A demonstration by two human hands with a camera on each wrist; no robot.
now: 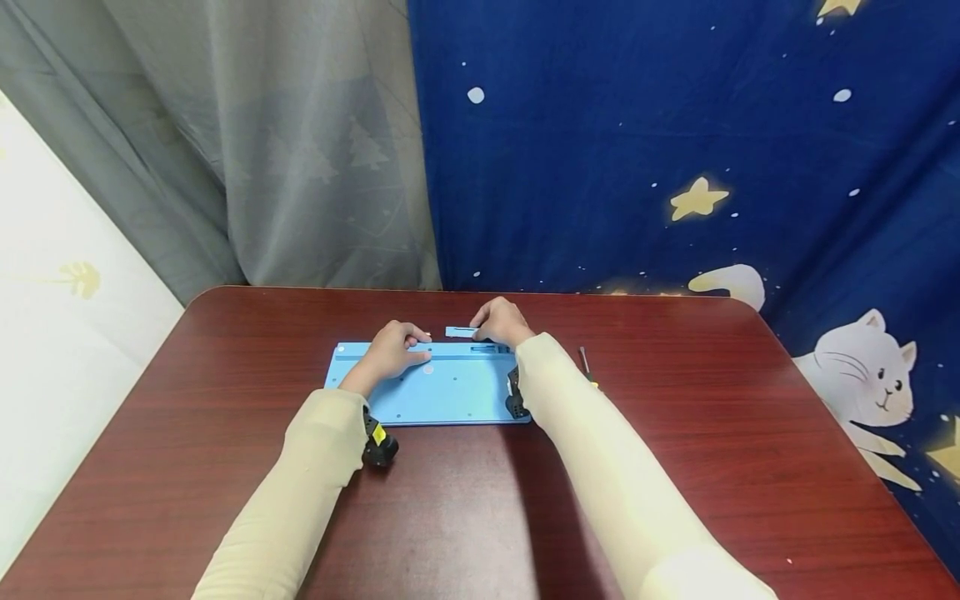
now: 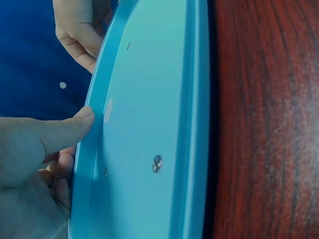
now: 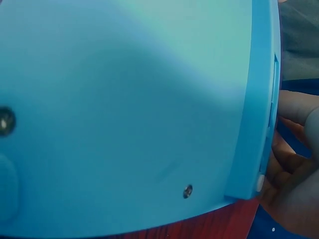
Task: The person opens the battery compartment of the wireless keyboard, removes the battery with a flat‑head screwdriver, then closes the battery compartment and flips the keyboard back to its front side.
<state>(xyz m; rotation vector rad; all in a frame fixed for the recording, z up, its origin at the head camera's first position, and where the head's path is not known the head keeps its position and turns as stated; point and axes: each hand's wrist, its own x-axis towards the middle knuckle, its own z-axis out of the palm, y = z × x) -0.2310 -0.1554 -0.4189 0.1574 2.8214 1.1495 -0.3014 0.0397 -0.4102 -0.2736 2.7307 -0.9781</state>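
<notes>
A light-blue keyboard (image 1: 450, 400) lies with its screwed underside up on the table. A narrow open slot (image 1: 490, 348), like a battery compartment, shows in its raised far edge. My left hand (image 1: 390, 350) grips that far edge left of the slot; in the left wrist view its thumb (image 2: 70, 130) lies on top and the other fingers curl behind. Just beyond the slot, my right hand (image 1: 502, 322) pinches the right end of a small blue battery cover (image 1: 459, 332). In the right wrist view the curled right fingers (image 3: 286, 159) are partly hidden behind the keyboard's edge.
A screwdriver (image 1: 585, 362) lies right of the keyboard, partly hidden by the right sleeve. The red-brown wooden table (image 1: 225, 433) stretches around it. Grey and blue curtains (image 1: 562, 167) hang behind the table's far edge. Each wrist carries a black camera (image 1: 380, 446).
</notes>
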